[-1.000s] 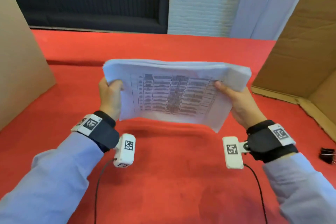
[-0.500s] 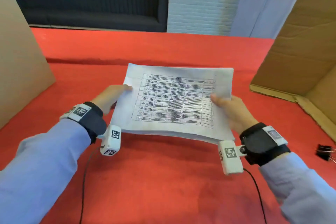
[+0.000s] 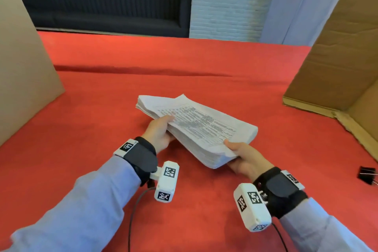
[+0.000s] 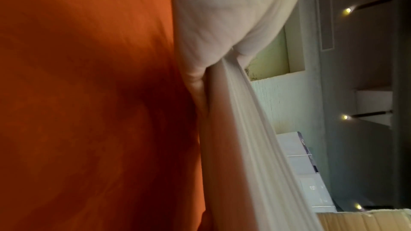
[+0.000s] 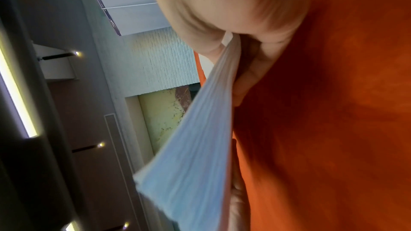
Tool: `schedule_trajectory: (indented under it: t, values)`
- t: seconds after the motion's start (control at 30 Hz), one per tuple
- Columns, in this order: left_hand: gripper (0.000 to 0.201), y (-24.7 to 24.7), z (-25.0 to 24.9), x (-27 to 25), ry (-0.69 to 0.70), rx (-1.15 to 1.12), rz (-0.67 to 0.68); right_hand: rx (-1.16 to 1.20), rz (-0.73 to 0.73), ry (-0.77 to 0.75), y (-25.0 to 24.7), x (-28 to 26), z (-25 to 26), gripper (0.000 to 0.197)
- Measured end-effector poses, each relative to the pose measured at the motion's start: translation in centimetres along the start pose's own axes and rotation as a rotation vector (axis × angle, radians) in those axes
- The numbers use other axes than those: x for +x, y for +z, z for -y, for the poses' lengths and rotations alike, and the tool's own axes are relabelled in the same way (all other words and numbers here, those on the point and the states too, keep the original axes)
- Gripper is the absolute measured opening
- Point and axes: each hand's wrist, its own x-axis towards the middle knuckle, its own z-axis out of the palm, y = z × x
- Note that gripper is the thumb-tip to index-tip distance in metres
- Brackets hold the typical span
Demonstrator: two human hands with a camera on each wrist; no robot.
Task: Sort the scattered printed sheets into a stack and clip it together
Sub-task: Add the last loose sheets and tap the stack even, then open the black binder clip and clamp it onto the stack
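Observation:
A thick stack of printed sheets (image 3: 204,127), a table printed on its top page, hangs low over the red table (image 3: 143,61), turned diagonally. My left hand (image 3: 159,131) grips its left long edge, thumb on top and fingers beneath. My right hand (image 3: 239,154) pinches the near corner, thumb on the top sheet. The left wrist view shows the stack's edge (image 4: 244,129) running from the thumb (image 4: 222,15). The sheet edges (image 5: 200,138) fan below the thumb (image 5: 222,10) in the right wrist view. A black binder clip (image 3: 368,177) lies on the table at the far right, apart from both hands.
A cardboard panel (image 3: 22,67) stands at the left edge of the table. An open cardboard box (image 3: 337,57) stands at the right. A fold in the red cloth (image 3: 143,70) runs across behind the stack. A dark sofa (image 3: 106,12) lies beyond the table.
The stack came down from upright to flat, then turned diagonally and dropped lower and nearer. My left hand moved to its left edge, and my right hand slid to its near corner.

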Motion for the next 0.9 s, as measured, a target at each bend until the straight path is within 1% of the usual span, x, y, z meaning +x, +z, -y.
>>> schedule_trajectory:
  t: [0.03, 0.1, 0.17, 0.23, 0.27, 0.3, 0.37, 0.4, 0.47, 0.5, 0.57, 0.6, 0.63, 0.7, 0.77, 0.8, 0.83, 0.9]
  values:
    - [0.024, -0.1, 0.3, 0.1, 0.003, 0.009, -0.05, -0.028, 0.012, 0.03, -0.2, -0.2, -0.2, 0.037]
    - [0.027, -0.6, 0.7, 0.2, 0.002, 0.047, -0.101, -0.113, 0.033, 0.097, -0.7, -0.8, -0.4, 0.033]
    - [0.036, -1.4, 0.8, -0.5, 0.043, 0.119, -0.088, -0.194, 0.006, 0.109, -1.8, -1.1, 0.4, 0.026]
    - [0.039, -2.5, 0.6, -1.1, 0.097, 0.21, -0.037, -0.295, 0.001, 0.043, -2.9, -1.3, 1.9, 0.019]
    - [0.041, -3.1, 0.5, -1.3, 0.114, 0.24, -0.017, -0.374, 0.033, 0.007, -3.4, -1.4, 2.7, 0.021]
    - [0.042, -3.6, 0.5, -1.5, 0.119, 0.259, -0.003, -0.465, 0.088, -0.009, -3.5, -1.7, 3.3, 0.033]
    - [0.042, -4.3, 0.8, -1.8, 0.102, 0.267, 0.004, -0.602, 0.215, 0.03, -3.5, -2.0, 3.6, 0.061]
    - [0.039, -4.4, 1.0, -2.0, 0.089, 0.272, -0.005, -0.633, 0.281, 0.05, -3.1, -2.1, 3.2, 0.063]
    - [0.034, -4.3, 1.7, -2.3, 0.064, 0.27, -0.022, -0.617, 0.379, 0.031, -2.0, -2.4, 1.9, 0.046]
    - [0.032, -4.2, 2.0, -2.4, 0.062, 0.277, -0.019, -0.607, 0.397, 0.001, -1.5, -2.6, 1.1, 0.04]
    - [0.032, -4.0, 2.2, -2.5, 0.102, 0.334, -0.004, -0.656, 0.408, -0.051, -1.1, -2.8, -0.3, 0.036]
    - [0.034, -4.1, 2.4, -2.3, 0.125, 0.368, -0.002, -0.69, 0.394, -0.055, -1.2, -3.0, -0.7, 0.035]
    - [0.036, -4.1, 2.6, -2.1, 0.134, 0.395, -0.002, -0.73, 0.367, -0.063, -1.2, -3.3, -0.9, 0.032]
    - [0.038, -4.3, 3.1, -1.7, 0.109, 0.414, -0.018, -0.842, 0.273, -0.134, -1.7, -3.2, -0.5, 0.027]
    - [0.038, -4.4, 3.7, -1.3, 0.073, 0.418, -0.026, -0.903, 0.064, -0.26, -3.0, -2.4, 1.3, 0.033]
    - [0.037, -4.6, 3.7, -1.1, 0.075, 0.414, -0.026, -0.939, -0.067, -0.33, -3.9, -2.0, 2.7, 0.04]
    - [0.035, -4.5, 3.8, -1.0, 0.076, 0.417, -0.017, -1.006, -0.248, -0.397, -5.2, -1.7, 4.4, 0.048]
    - [0.034, -4.3, 4.0, -0.7, 0.084, 0.427, 0.015, -1.104, -0.681, -0.478, -8.5, -2.3, 8.3, 0.06]
